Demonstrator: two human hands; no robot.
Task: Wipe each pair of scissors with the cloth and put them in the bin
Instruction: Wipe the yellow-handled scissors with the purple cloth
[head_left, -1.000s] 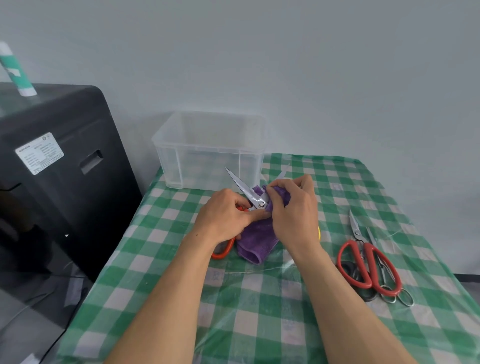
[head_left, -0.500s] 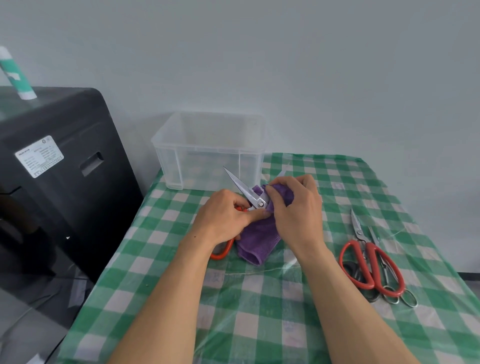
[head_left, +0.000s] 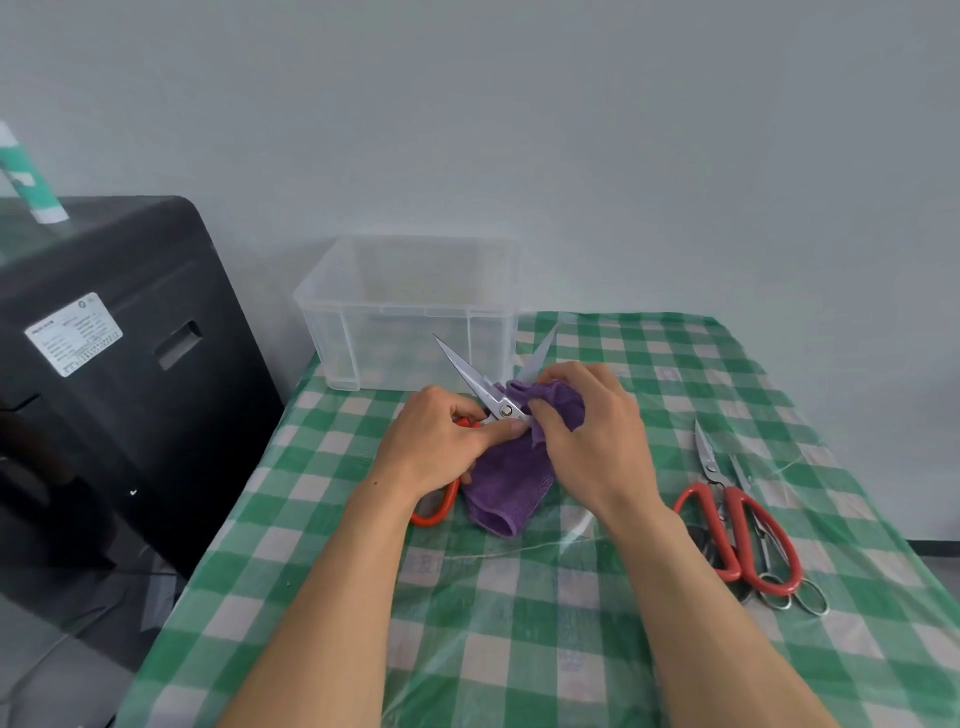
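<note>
Our left hand (head_left: 436, 447) grips the open scissors (head_left: 467, 374) by the handles; our right hand (head_left: 587, 441) pinches the purple cloth (head_left: 511, 478) around 1 blade, near the bin (head_left: 395, 310).

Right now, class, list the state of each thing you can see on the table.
Held scissors: blades open, gripped by the left hand.
Cloth: bunched round one blade, held by the right hand.
Bin: no lid, looks empty.
Other scissors: lying in a heap, blades shut.
</note>
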